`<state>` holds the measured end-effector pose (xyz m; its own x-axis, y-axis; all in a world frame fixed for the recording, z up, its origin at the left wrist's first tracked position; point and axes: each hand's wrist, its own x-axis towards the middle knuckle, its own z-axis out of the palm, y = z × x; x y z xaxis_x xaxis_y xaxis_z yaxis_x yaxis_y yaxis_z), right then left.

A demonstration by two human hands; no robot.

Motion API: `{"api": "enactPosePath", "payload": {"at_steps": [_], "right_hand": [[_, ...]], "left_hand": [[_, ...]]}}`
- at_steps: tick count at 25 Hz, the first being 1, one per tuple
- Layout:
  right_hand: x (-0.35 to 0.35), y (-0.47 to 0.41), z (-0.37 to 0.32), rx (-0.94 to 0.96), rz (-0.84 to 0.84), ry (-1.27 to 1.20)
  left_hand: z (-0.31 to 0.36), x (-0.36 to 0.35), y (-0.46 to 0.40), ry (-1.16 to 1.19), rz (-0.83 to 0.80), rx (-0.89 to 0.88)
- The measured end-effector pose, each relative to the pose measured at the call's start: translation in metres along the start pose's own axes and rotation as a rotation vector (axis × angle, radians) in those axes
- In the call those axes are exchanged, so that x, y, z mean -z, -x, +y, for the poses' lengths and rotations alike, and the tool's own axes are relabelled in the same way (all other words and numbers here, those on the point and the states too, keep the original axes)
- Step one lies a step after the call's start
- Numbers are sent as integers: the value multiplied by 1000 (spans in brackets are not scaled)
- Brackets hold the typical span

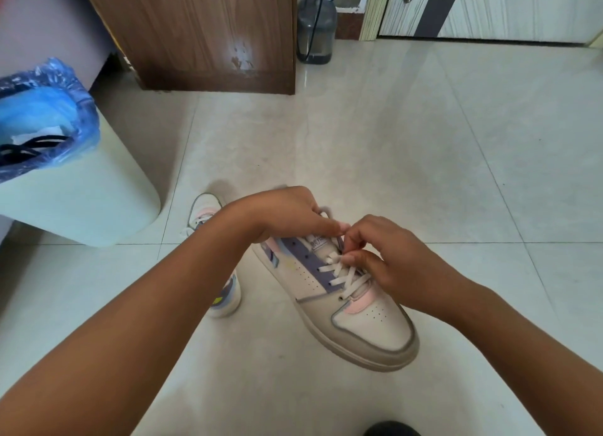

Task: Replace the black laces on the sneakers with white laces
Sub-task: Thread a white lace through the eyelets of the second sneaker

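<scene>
Pale floor tiles [391, 142] are holding the sneaker [342, 308], toe pointing near. Both hands are working at its top holes: left hand [287, 213] and right hand [385, 259] are pinching the white lace [346, 274]. It is probably soft and floppy, so holding near its tip seems best.

A single wide-angle head view looks forward and steeply down from the person's head onto the tiled floor [424, 142]. Both forearms reach in from the bottom edge, close to the lens. The far wall and door [489, 8] bend along the top edge.
</scene>
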<state>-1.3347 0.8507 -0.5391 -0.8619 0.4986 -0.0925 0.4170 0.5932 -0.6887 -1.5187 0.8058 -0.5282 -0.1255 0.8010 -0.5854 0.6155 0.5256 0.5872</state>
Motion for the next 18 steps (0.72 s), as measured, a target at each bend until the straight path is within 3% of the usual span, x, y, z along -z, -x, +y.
{"api": "enactPosePath", "payload": {"at_steps": [4, 13, 16, 18], "right_hand": [[12, -1, -4, -4, 146, 64], [28, 5, -9, -25, 28, -107], [28, 4, -6, 67, -64, -3], [25, 2, -3, 177, -25, 93]], "left_hand": [[5, 7, 8, 64, -51, 21], [14, 12, 16, 13, -8, -4], [14, 12, 17, -44, 54, -26], [14, 12, 18, -50, 61, -20]]}}
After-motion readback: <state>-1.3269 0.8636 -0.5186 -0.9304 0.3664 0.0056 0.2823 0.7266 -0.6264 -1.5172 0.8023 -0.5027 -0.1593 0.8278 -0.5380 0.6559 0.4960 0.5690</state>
